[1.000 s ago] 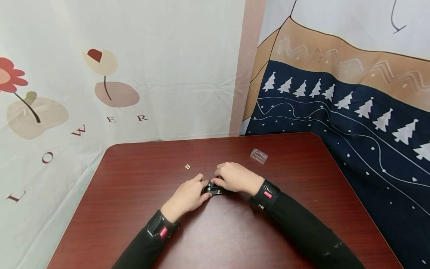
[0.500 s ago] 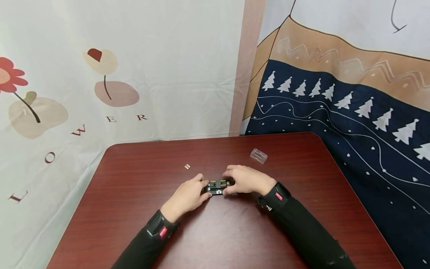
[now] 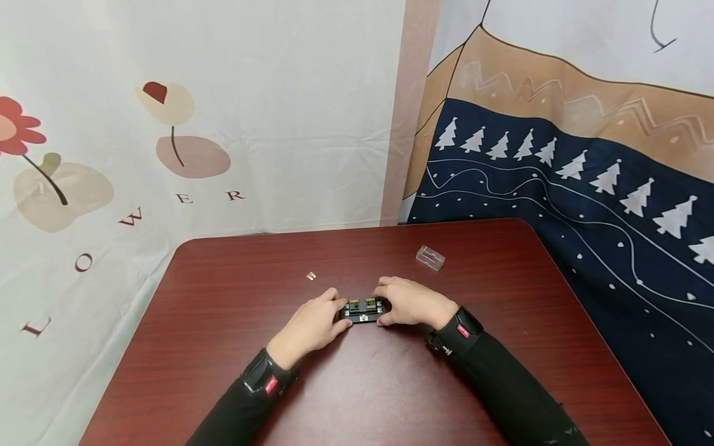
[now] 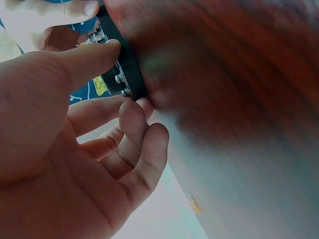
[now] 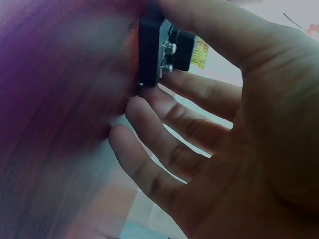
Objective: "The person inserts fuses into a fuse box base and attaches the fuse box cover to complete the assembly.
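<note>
We see the left hand (image 3: 308, 327) and right hand (image 3: 415, 302) pinching the black block (image 3: 364, 311) at nine and three o'clock. We judge this steadies it.

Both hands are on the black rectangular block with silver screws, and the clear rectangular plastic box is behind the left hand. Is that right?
Not quite: the head view shows the clear rectangular plastic box behind the right hand, not the left hand. Both hands are indeed on the black rectangular block.

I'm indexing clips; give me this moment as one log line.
left hand: grips black block at left end | right hand: grips its right end | clear box: on table, untouched
</note>
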Demonstrator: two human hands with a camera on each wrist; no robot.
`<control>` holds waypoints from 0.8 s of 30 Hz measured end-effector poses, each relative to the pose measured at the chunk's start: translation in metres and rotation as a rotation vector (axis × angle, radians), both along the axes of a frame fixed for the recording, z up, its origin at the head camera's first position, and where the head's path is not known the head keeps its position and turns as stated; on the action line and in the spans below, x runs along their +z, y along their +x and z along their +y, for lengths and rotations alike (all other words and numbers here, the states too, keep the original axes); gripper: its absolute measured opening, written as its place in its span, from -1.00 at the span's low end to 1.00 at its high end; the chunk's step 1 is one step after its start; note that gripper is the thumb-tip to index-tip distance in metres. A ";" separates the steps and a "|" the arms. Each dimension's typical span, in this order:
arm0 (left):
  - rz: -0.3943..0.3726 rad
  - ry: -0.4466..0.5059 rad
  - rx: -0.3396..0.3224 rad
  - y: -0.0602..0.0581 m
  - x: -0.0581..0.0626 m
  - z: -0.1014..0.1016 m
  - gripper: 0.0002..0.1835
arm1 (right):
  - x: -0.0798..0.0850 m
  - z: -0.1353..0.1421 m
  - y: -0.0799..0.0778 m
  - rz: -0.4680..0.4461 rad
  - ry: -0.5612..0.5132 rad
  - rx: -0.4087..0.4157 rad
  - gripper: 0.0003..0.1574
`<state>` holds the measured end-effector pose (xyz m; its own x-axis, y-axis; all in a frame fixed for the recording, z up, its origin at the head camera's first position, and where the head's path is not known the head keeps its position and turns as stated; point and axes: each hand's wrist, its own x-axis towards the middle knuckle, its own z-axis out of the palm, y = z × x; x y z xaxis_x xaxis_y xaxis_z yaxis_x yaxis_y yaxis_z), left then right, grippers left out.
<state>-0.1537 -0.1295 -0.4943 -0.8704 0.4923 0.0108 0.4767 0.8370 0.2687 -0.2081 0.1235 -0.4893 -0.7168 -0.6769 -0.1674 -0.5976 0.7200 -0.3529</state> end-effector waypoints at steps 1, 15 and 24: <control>0.002 -0.001 -0.001 0.000 0.000 0.000 -0.50 | 0.000 0.000 0.000 0.001 0.002 -0.004 -0.31; 0.005 0.001 -0.009 0.001 0.002 0.000 -0.50 | -0.002 -0.003 0.002 0.013 0.013 -0.024 -0.33; 0.017 -0.032 -0.016 -0.001 0.003 -0.001 -0.50 | -0.001 -0.003 0.002 0.012 0.011 -0.020 -0.34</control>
